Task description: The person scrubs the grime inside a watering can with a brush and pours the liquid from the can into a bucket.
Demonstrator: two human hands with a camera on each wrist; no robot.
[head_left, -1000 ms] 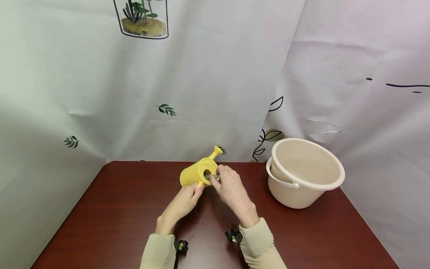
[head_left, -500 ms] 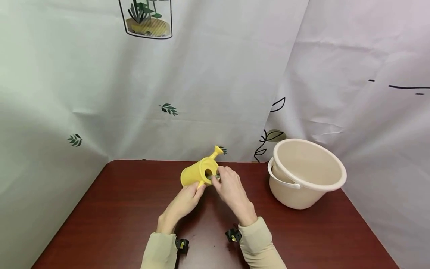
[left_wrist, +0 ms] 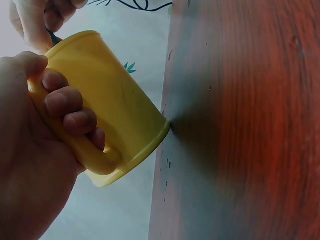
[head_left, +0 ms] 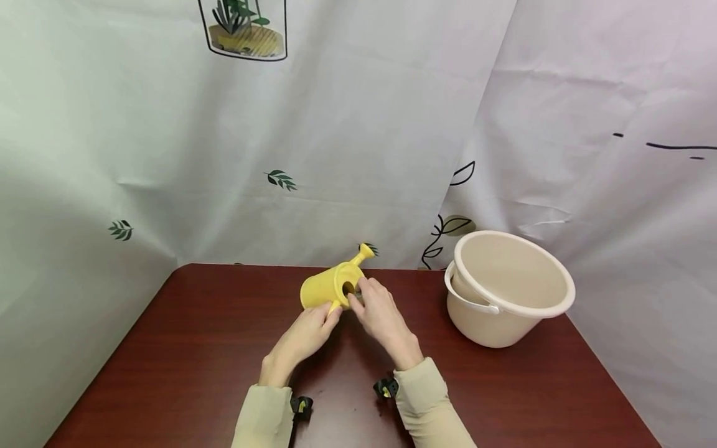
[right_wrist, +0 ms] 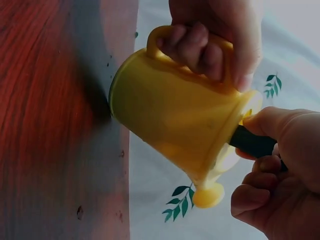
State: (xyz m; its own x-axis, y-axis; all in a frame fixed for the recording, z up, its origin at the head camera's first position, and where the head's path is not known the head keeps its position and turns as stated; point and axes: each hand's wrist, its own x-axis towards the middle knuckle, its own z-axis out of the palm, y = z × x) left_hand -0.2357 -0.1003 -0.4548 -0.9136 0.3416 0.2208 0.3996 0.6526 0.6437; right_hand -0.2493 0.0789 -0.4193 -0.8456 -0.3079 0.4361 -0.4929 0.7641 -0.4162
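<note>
At the near side of the glossy red-brown table point(head_left: 196, 354), two pale cream cuffed sleeves point(head_left: 262, 417) showed, with a small black device point(head_left: 302, 407) by each wrist. Beyond them, the left hand point(head_left: 305, 334) gripped the handle point(left_wrist: 95, 159) of a yellow plastic watering can point(head_left: 322, 290), tilted above the table's far part, its mouth toward the person. The right hand point(head_left: 383, 311) pinched a dark flat strip point(right_wrist: 252, 142) at the can's opening. Well to the right stood a round cream bucket point(head_left: 482, 326); behind everything hung white leaf-printed cloth point(head_left: 364, 124).
</note>
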